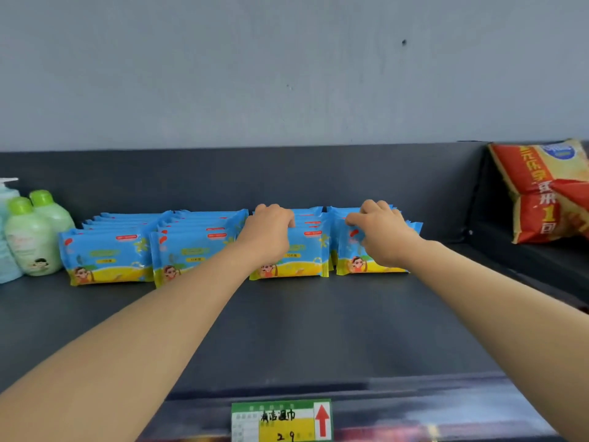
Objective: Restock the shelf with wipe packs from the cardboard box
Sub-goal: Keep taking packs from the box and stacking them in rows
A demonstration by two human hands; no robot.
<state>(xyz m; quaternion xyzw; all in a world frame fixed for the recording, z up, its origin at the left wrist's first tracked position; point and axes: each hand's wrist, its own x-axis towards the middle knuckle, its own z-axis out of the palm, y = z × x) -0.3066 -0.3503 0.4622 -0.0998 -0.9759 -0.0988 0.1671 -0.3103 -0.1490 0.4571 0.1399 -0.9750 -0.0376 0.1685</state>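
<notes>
Several rows of blue and yellow wipe packs stand upright on the dark shelf (318,330), one behind another. My left hand (269,232) grips the top of the front packs in the third row (302,263), fingers curled over their upper edge. My right hand (381,232) rests on the rightmost row (366,266), its fingers curled over the pack tops and the thumb at the front pack's upper left corner. Two further rows (108,260) (194,260) stand to the left, untouched. The cardboard box is out of view.
Green lotion bottles (30,240) and a pale pump bottle (6,199) stand at the far left of the shelf. A red and yellow snack bag (541,189) leans at the right. A green and yellow price label (282,421) hangs on the shelf's front rail.
</notes>
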